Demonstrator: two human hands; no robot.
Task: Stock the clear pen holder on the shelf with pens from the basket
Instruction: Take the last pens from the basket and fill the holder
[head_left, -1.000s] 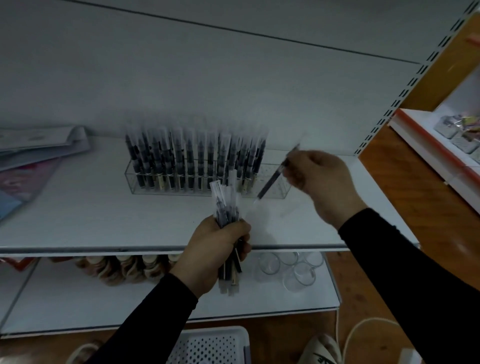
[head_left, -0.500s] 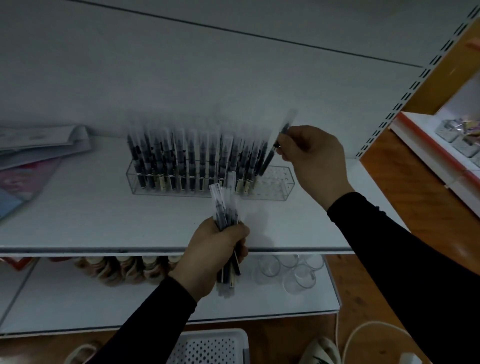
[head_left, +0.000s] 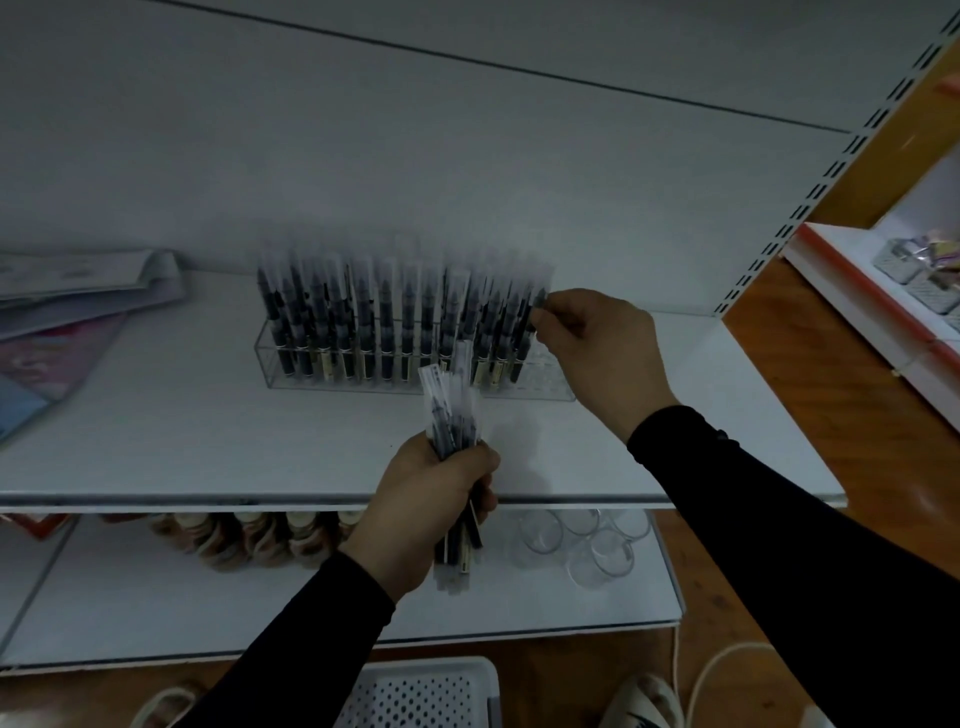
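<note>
A clear pen holder (head_left: 545, 387) stands on the white shelf (head_left: 182, 441), filled with several upright dark pens in clear sleeves (head_left: 384, 317); its right end holds none. My right hand (head_left: 597, 348) pinches the top of one sleeved pen (head_left: 530, 327) that stands at the right end of the row, its lower part inside the holder. My left hand (head_left: 431, 499) grips a bundle of sleeved pens (head_left: 452, 415) upright in front of the shelf edge. The white perforated basket (head_left: 426, 691) sits on the floor below, only its top part in view.
Booklets and coloured packets (head_left: 67, 312) lie at the shelf's left. On the lower shelf stand brown jars (head_left: 249, 535) and clear cups (head_left: 587, 540). A slotted shelf upright (head_left: 810, 182) rises at right; another display (head_left: 914, 280) stands beyond on the wood floor.
My right hand has carried its pen from in front of the holder's right end up and left, then set it down into the row. The left hand kept its bundle still.
</note>
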